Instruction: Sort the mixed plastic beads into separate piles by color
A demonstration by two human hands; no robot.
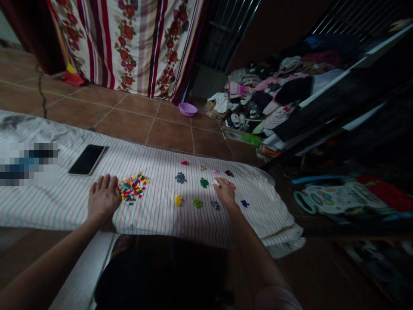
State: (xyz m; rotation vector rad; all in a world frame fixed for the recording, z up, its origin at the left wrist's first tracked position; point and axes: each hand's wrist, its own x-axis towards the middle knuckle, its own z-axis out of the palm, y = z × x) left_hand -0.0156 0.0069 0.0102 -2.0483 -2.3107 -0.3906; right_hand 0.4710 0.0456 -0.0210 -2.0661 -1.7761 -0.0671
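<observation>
A mixed heap of small coloured pieces (134,188) lies on the striped cloth (161,219). Just left of it, my left hand (103,196) rests flat on the cloth, fingers slightly apart. Small single-colour piles spread to the right: dark grey (180,177), green (204,182), yellow (178,200), light green (197,202), blue-grey (215,205), dark blue (245,203), red (184,162). My right hand (225,189) is over the white pieces (217,184), right of the green pile; its fingertips are close together, and what they hold, if anything, is too small to tell.
A phone (87,160) lies on the cloth at the left. Beyond the cloth's far edge, a purple basin (188,109) stands on the tiled floor. Clothes (264,94) are heaped at the back right. A floral curtain (129,43) hangs behind.
</observation>
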